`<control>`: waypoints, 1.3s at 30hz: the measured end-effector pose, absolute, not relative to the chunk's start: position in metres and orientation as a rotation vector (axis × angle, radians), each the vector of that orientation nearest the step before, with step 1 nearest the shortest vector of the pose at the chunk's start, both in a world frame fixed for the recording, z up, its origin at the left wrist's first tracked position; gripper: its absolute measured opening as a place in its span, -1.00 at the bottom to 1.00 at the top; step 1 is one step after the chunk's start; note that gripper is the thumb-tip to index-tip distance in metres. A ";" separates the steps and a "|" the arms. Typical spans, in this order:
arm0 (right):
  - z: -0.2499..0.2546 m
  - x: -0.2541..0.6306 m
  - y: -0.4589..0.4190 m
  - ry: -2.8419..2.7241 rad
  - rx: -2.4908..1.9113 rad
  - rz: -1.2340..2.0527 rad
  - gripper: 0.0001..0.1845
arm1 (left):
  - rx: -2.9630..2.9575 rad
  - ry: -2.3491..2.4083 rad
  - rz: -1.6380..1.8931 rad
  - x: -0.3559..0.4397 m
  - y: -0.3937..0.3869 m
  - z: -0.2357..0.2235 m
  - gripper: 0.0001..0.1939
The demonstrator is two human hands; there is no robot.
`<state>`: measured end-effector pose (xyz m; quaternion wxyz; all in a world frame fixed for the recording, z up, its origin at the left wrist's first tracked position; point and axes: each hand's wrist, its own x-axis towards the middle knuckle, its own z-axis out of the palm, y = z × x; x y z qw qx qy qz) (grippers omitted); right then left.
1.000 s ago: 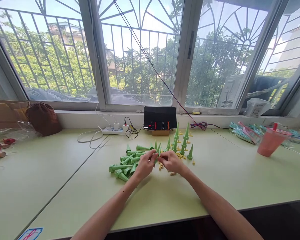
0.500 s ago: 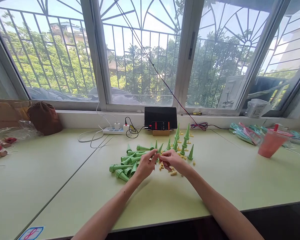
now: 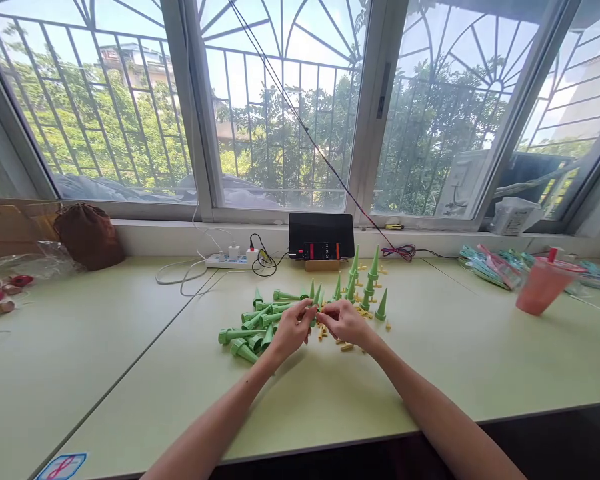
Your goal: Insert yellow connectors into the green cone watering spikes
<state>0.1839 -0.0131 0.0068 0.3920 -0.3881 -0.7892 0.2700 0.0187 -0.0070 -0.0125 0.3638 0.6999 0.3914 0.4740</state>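
While two bare arms reach over the pale green bench (image 3: 300,413), a sticker (image 3: 61,467) with a pink mark shows at its near left corner. The left hand (image 3: 293,327) has its grip closed on a green cone (image 3: 318,295), which is held up with its thin tip pointing to the window. The right hand (image 3: 347,323) is just beside it, with finger and thumb close together at the cone's low end; I cannot tell if that grip has a small part in it. Little yellow bits (image 3: 347,347) lie on the bench near and under the right hand. A pile of green cones (image 3: 240,335) lies to the left of the left hand, most of them on their sides. Past the right hand, some standing cones (image 3: 381,307) point up, and a few are stacked. Far to the right is a pink cup (image 3: 540,290) with a red straw. Farther back are a white power strip (image 3: 226,261), a black screen (image 3: 321,230) and a brown bag (image 3: 87,237). Behind them is the big window (image 3: 374,133), with bars and green trees (image 3: 305,147) outside.
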 end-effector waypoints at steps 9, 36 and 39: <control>0.003 0.177 -0.013 -1.983 -1.026 0.476 -0.59 | 1.708 0.944 1.197 0.021 -0.002 -0.018 -0.56; 0.003 0.173 -0.019 -2.036 -1.019 0.375 -0.67 | 1.467 0.755 0.958 0.020 -0.013 -0.004 -0.52; 0.002 0.173 -0.018 -2.049 -1.014 0.367 -0.68 | 1.479 0.742 0.950 0.020 -0.012 -0.005 -0.52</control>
